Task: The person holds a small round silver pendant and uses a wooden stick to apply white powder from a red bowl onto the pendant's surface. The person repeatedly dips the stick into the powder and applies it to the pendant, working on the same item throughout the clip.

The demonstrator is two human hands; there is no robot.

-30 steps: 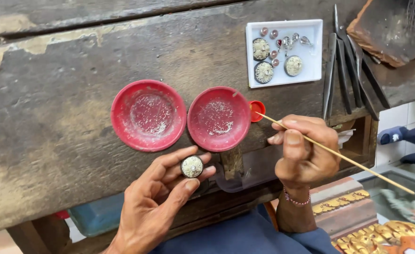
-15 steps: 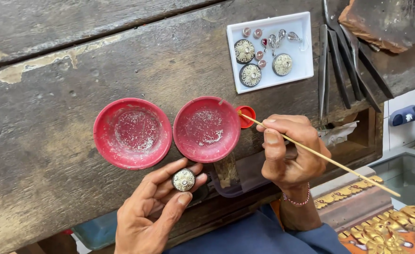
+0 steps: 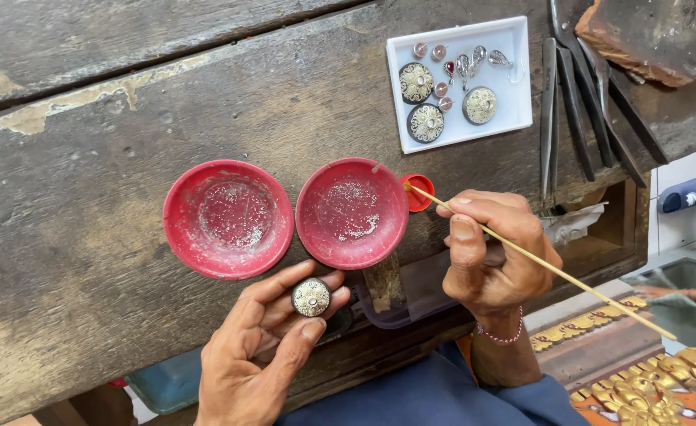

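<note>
Item 1: the left hand (image 3: 257, 359) is holding a small round ornamental disc (image 3: 311, 297), pale filigree face up on a dark backing. The fingers (image 3: 314, 327) are closing on it, thumb under one edge and fingertips on the other. The disc is sitting just below the near rim of the right-hand red dish (image 3: 352, 213), over the table's front edge.

Item 2: the right hand (image 3: 494, 260) is pinching a thin wooden stick (image 3: 537, 262), fingers closed around its middle. The stick's long axis is running from lower right up to upper left; its tip is resting at a small red cap (image 3: 419, 192) touching the right side of that dish.

Relation: the disc is lying down and to the left of the stick tip, with the dish between them; the right hand is the one carrying the tip, the left hand the one presenting the disc.

Item 3: a second red dish (image 3: 228, 218), beside the first, both dusted with fine pale grains.

Item 4: a white tray (image 3: 513, 79) holding three similar discs and several small stones and drops.

Item 5: dark metal tools (image 3: 580, 110) lying right of the tray on the worn wooden table (image 3: 87, 197).
</note>
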